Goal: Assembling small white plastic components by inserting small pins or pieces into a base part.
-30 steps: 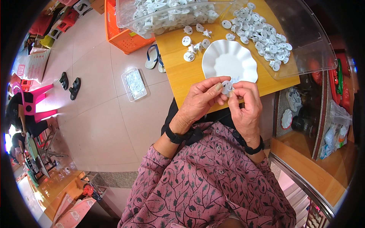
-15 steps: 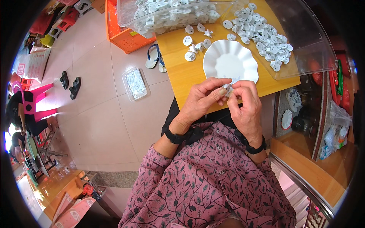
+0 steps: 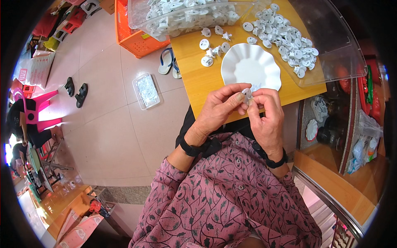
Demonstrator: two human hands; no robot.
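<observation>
A small round white plastic part [image 3: 247, 93] is pinched between the fingertips of my left hand [image 3: 221, 104], its disc face tilted upward. My right hand [image 3: 268, 113] closes on the same part from the other side, thumb and forefinger pressed together at its lower edge. Both hands hover over the near rim of a scalloped white plate [image 3: 234, 73]. Small pale pieces [image 3: 255, 87] lie in the plate's near side, partly covered by my fingers. Beyond the plate, several similar white parts [image 3: 206, 61] rest loose on the wooden table [image 3: 198, 84].
A clear bin [image 3: 186, 18] heaped with white parts stands at the far left of the table. A pile of them [image 3: 289, 39] lies by a clear plastic tray [image 3: 335, 49] at right. On the floor are an orange crate [image 3: 142, 45], flip-flops [image 3: 166, 60] and a clear box [image 3: 146, 91].
The white part has turned in my fingers, so its round face now shows more. My hands have otherwise barely shifted.
</observation>
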